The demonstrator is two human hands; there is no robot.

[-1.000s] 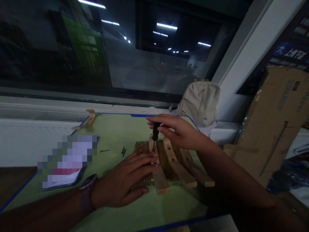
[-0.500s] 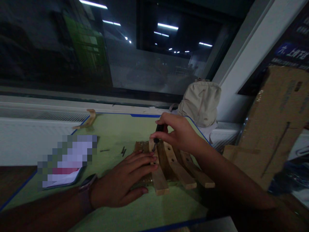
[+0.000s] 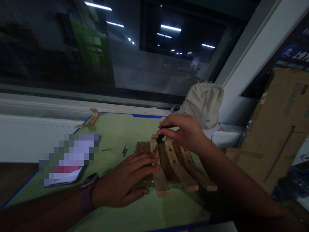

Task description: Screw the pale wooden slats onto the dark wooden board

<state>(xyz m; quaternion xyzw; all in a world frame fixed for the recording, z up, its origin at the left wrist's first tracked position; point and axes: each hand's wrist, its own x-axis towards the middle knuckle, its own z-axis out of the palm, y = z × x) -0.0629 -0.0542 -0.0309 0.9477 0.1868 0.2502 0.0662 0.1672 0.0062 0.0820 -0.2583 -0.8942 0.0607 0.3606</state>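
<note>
Screwdriver (image 3: 159, 140) gripped in right hand (image 3: 185, 132), tip on slat (image 3: 158, 170); left hand (image 3: 123, 185) flat, pressing slat.

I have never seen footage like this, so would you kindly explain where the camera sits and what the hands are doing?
There is no machine here: a person works with two bare hands, and the picture comes from a camera worn on their head, looking forward and down. The left hand, a watch on its wrist, lies flat and open on a set of wooden slats, which rests on a green mat. The right hand grips a small black-handled screwdriver, tip down at the leftmost slat. A few loose screws lie on the mat to the left, and a curved wooden piece sits at its far corner. A beige bag and a cardboard box stand to the right.
</note>
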